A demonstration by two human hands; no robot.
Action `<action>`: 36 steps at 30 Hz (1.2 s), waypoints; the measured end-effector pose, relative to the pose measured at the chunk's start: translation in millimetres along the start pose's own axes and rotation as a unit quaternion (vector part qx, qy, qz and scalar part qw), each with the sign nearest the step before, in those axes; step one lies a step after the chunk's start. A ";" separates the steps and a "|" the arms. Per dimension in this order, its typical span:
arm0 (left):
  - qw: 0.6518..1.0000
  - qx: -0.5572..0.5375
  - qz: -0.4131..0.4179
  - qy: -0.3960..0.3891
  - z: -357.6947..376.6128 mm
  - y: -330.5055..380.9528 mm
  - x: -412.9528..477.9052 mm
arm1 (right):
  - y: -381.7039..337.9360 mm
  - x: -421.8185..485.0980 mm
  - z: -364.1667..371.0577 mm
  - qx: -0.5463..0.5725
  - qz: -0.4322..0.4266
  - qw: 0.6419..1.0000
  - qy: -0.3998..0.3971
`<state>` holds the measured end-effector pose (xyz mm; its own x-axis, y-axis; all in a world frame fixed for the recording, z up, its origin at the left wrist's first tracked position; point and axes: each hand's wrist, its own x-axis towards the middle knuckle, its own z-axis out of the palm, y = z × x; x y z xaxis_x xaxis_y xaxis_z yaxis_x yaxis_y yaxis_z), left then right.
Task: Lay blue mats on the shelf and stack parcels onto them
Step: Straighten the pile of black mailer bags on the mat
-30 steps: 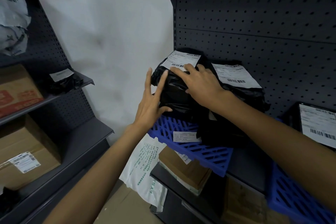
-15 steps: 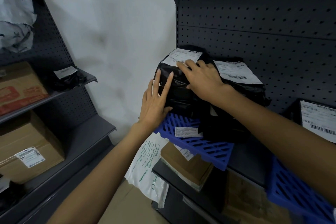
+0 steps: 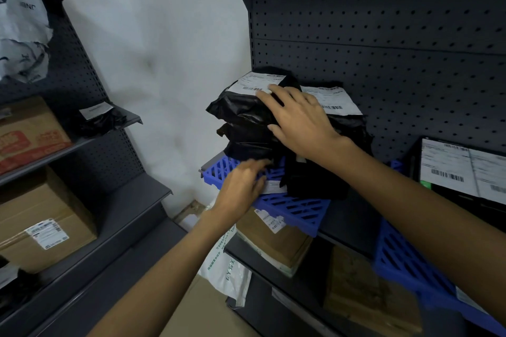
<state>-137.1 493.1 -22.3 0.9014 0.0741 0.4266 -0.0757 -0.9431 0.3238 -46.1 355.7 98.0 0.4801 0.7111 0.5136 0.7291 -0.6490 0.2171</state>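
Note:
A stack of black plastic parcels (image 3: 243,123) with white labels sits on a blue slatted mat (image 3: 295,208) at the left end of the dark shelf (image 3: 353,216). My right hand (image 3: 298,120) lies flat on top of the stack, fingers spread, touching the top label. My left hand (image 3: 243,186) rests lower, on the mat's front part below the stack, fingers reaching toward the bottom parcel; it looks blurred. A second blue mat (image 3: 410,262) lies at the right, with a black labelled parcel (image 3: 462,169) behind it.
Below the shelf lie a brown cardboard parcel (image 3: 273,238), a white mailer bag (image 3: 227,265) and another brown box (image 3: 364,298). A second rack on the left holds cardboard boxes (image 3: 41,227), a small black parcel (image 3: 101,117) and grey bags (image 3: 22,35). A white wall stands between the racks.
My left hand has dropped from the side of the parcel stack down onto the blue mat. My right hand stays on top of the stack.

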 end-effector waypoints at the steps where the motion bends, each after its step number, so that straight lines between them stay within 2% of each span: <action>1: 1.000 0.000 0.002 -0.020 4.9 4.3 -4.7 | 2.7 -5.8 -2.2 0.006 0.002 1.000 0.003; 5: 0.997 0.043 0.044 -0.054 18.3 13.2 -27.5 | 12.9 -31.2 -8.9 0.019 0.008 1.000 0.009; 11: 0.990 0.030 0.078 -0.111 14.1 6.4 -47.5 | 24.8 -62.1 -20.1 0.036 0.016 0.999 0.014; 16: 0.989 -0.014 0.060 -0.132 7.7 4.5 -49.6 | 32.3 -85.3 -28.8 0.035 0.029 0.999 0.019; 25: 0.987 -0.021 0.058 -0.148 2.5 0.1 -49.6 | 50.2 -121.5 -36.4 0.035 0.043 0.998 0.011; 28: 0.991 -0.027 0.078 -0.109 0.0 7.6 -46.1 | 57.9 -127.2 -38.6 0.039 0.053 0.998 0.021; 31: 0.996 -0.033 0.080 -0.022 -5.9 26.8 -35.5 | 66.8 -127.7 -37.9 0.049 0.073 0.996 0.015; 34: 0.989 -0.113 0.068 0.059 -9.9 56.5 -15.0 | 72.6 -124.3 -31.7 0.084 0.105 0.991 -0.012; 36: 0.985 -0.149 0.060 0.057 -4.5 76.1 -0.1 | 75.0 -121.8 -25.3 0.116 0.125 0.985 -0.033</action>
<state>-144.9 422.8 6.1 0.8253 0.0195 0.5644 -0.3163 -0.8120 0.4906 -62.3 213.6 72.7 0.6833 0.5586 0.4702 0.6727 -0.7320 -0.1081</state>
